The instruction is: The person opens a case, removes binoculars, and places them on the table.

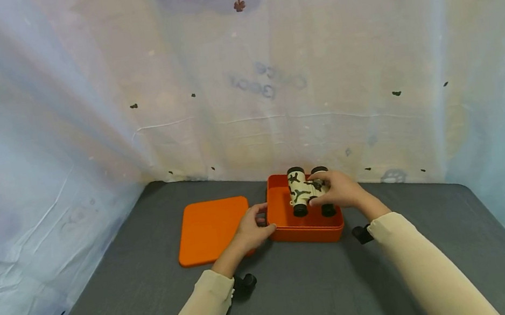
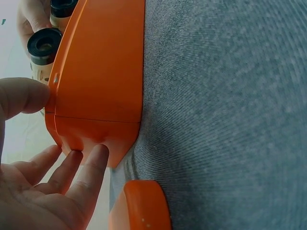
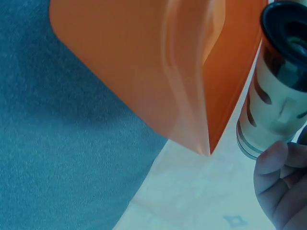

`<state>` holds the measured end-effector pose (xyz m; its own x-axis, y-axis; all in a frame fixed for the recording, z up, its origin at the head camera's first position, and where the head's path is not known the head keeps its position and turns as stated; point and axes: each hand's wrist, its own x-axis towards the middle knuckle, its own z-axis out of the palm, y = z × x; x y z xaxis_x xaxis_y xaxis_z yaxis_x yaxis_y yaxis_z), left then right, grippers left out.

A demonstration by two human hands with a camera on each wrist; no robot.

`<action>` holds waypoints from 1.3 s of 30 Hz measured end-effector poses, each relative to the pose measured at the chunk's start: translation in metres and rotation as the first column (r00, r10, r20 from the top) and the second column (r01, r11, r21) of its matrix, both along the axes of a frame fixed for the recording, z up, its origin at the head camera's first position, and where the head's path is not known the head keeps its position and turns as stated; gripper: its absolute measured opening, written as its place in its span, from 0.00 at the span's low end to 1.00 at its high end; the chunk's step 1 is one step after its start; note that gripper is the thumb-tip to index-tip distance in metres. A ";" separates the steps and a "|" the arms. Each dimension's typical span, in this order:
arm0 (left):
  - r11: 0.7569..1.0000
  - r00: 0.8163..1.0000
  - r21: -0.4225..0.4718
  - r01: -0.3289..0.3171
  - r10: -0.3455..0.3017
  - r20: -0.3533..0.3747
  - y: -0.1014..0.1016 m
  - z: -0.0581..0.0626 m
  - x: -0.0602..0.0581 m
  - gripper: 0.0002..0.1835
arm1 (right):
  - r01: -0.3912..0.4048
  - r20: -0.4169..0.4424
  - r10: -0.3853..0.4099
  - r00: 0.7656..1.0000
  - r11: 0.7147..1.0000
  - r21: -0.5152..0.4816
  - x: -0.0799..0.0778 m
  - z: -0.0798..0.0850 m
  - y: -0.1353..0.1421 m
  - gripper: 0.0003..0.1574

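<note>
A cream binoculars [image 1: 298, 189] with dark camouflage patches and black ends overlaps the open orange box [image 1: 305, 233] in the head view. My right hand [image 1: 341, 189] grips its right barrel from the side, and the right wrist view shows bent fingers [image 3: 271, 168] against the barrel. At the box's near left corner, my left hand [image 1: 249, 231] holds on, thumb at the rim and fingertips against the end wall. In the left wrist view these fingers [image 2: 91, 175] touch the orange side, while the binoculars' black end shows beyond the rim.
A flat orange lid [image 1: 210, 232] lies left of the box on the grey table [image 1: 302, 291], partly behind my left hand. Pale patterned cloth [image 1: 316, 61] hangs along the table's back and sides. Black wrist devices [image 1: 244, 286] sit at both cuffs.
</note>
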<state>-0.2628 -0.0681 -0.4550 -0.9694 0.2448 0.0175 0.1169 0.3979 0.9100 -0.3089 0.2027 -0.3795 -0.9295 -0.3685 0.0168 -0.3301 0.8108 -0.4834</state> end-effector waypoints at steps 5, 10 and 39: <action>1.000 1.000 -0.013 -0.004 0.004 0.010 0.000 -0.001 0.000 0.33 | 0.009 0.014 -0.009 1.000 1.000 -0.003 0.000 0.002 0.008 0.47; 1.000 1.000 -0.008 -0.003 0.003 0.011 -0.001 -0.002 -0.001 0.33 | 0.013 0.003 -0.013 1.000 1.000 -0.013 -0.001 0.002 0.015 0.48; 1.000 0.999 -0.008 -0.023 0.023 0.023 -0.002 -0.001 0.002 0.33 | 0.019 0.004 -0.019 1.000 0.999 0.044 0.013 0.011 0.062 0.42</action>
